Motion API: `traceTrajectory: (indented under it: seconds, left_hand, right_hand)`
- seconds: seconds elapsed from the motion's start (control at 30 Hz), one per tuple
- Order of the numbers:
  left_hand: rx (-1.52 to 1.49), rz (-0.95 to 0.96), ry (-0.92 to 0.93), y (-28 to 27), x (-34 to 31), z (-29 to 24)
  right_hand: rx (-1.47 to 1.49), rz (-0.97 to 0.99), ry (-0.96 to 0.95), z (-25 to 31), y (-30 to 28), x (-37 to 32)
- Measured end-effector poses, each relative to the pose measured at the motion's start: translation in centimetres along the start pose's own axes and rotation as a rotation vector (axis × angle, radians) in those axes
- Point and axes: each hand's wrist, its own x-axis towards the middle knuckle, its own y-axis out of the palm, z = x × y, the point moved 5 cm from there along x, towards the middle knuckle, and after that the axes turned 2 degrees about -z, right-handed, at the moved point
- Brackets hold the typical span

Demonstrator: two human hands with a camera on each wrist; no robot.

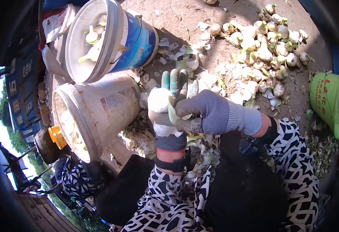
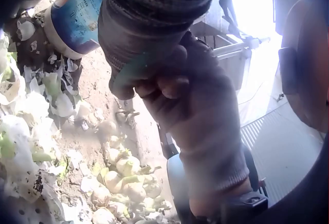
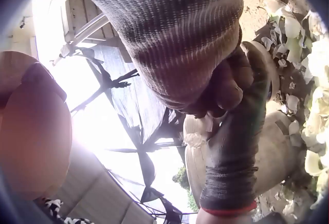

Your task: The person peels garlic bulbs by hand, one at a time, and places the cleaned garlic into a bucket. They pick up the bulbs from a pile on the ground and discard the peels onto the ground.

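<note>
In the head view my gloved left hand (image 1: 167, 106) holds a pale, strongly sunlit bulb (image 1: 158, 99) at its palm, its green-tipped fingers pointing up behind it. My right hand (image 1: 206, 112), in a grey glove, has its fingers curled and pinches a pale green strip of leaf or skin (image 1: 173, 115) beside the bulb. The hands are close together. From the left wrist view, my left hand (image 2: 146, 59) meets my right hand (image 2: 205, 116), with the bulb hidden. In the right wrist view, my right hand (image 3: 205, 80) covers the contact with my left hand (image 3: 234, 136).
A heap of bulbs (image 1: 264, 48) lies on the ground at upper right, peelings (image 1: 188, 62) beside it. Two buckets stand tilted in view at left, one blue and white (image 1: 140, 40), one white (image 1: 109, 102); both contain pale pieces. A green bucket (image 1: 326, 98) is at right.
</note>
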Motion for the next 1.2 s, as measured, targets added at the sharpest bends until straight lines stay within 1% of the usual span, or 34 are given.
traceTrajectory:
  seconds: [0.03,0.07,0.1,0.13,0.2,0.23,0.27,0.33,0.37,0.4,0.47,0.5,0.53,0.6,0.63,0.67,0.73,0.77,0.8,0.87,0.9,0.93,1.0,1.03,1.07,1.13,1.2]
  left_hand:
    - [0.162,-0.105,0.056,0.3,-0.4,0.2]
    - [0.324,-0.21,0.111,1.8,-0.7,0.6]
    - [0.096,-0.17,0.052,1.0,-0.5,0.2]
    - [0.094,-0.169,0.052,0.8,-0.4,0.2]
    - [0.145,-0.209,0.031,0.4,-0.1,0.3]
    - [-0.006,-0.077,-0.027,1.2,0.3,0.5]
    - [-0.009,-0.077,-0.024,1.4,0.1,0.6]
    - [0.098,-0.167,-0.019,2.8,-0.6,1.0]
    - [0.181,-0.201,-0.011,3.6,-0.7,1.1]
    - [0.431,-0.127,0.017,3.5,-0.7,0.8]
    - [1.877,0.221,0.446,4.8,-2.2,-0.1]
    - [1.466,0.179,0.33,4.2,-1.7,-0.6]
    - [1.659,0.069,0.164,5.4,-2.0,-1.3]
    - [1.03,-0.087,-0.089,5.0,-2.4,-2.0]
    - [1.678,0.016,-0.017,5.3,-2.5,-3.0]
    - [1.679,0.014,-0.01,5.3,-2.6,-3.6]
    - [1.566,-0.058,-0.062,4.9,-3.1,-4.0]
    - [1.438,-0.094,-0.034,5.1,-3.2,-3.9]
    - [1.431,-0.092,-0.033,5.6,-3.1,-3.2]
    - [1.188,-0.051,0.017,7.1,-2.9,-1.9]
    - [1.347,-0.072,0.029,7.6,-2.8,-1.8]
    - [1.339,-0.075,0.023,8.0,-3.1,-1.7]
    - [1.498,-0.094,-0.036,8.2,-3.5,-1.3]
    - [1.576,0.023,0.102,8.2,-3.2,-1.4]
    - [1.573,0.019,0.102,8.3,-3.4,-1.4]
    - [1.671,-0.035,0.098,8.7,-4.0,-1.7]
    - [1.63,-0.047,0.087,8.8,-4.1,-1.7]
  right_hand:
    - [0.109,0.102,0.014,0.4,0.3,-0.6]
    - [0.217,0.204,0.029,0.8,0.4,-1.1]
    - [0.143,0.275,0.127,0.4,0.0,-1.5]
    - [0.142,0.276,0.128,-0.4,-0.5,-1.9]
    - [-0.196,0.165,0.062,-2.3,-1.5,-2.3]
    - [-0.316,0.073,-0.007,-2.2,-2.0,-2.4]
    - [-0.318,0.077,-0.007,-2.5,-2.0,-2.5]
    - [-0.346,-0.03,0.051,-2.3,-2.4,-2.1]
    - [-0.381,0.017,0.228,-2.1,-2.4,-1.8]
    - [-0.388,0.013,0.231,-2.2,-2.0,-1.4]
    - [-0.271,-0.117,0.102,-2.0,-1.7,-1.0]
    - [-0.202,-0.11,0.081,-1.2,-1.9,-1.1]
    - [-0.204,-0.103,0.076,-1.4,-2.1,-1.1]
    - [-0.408,-0.187,-0.157,-0.8,-2.6,-1.3]
    - [-0.388,-0.193,-0.172,-0.6,-2.7,-1.5]
    - [-0.389,-0.19,-0.177,-0.5,-2.7,-1.9]
    - [-0.323,-0.235,0.038,-1.4,-3.6,-2.8]
    - [-0.245,-0.241,0.158,-2.1,-4.0,-3.1]
    - [-0.252,-0.24,0.161,-2.2,-4.3,-3.1]
    - [-0.265,-0.055,0.182,-2.7,-3.9,-3.2]
    - [-0.285,-0.078,0.101,-2.1,-3.8,-3.1]
    - [-0.286,-0.076,0.111,-1.9,-3.7,-3.0]
    - [-0.334,-0.081,0.15,-1.2,-3.9,-2.5]
    - [-0.328,-0.051,0.212,-0.6,-4.1,-2.3]
    - [-0.329,-0.047,0.215,-0.4,-4.3,-2.3]
    - [-0.234,-0.011,0.171,-0.1,-4.3,-2.2]
    - [-0.211,-0.014,0.152,-0.8,-4.0,-2.5]
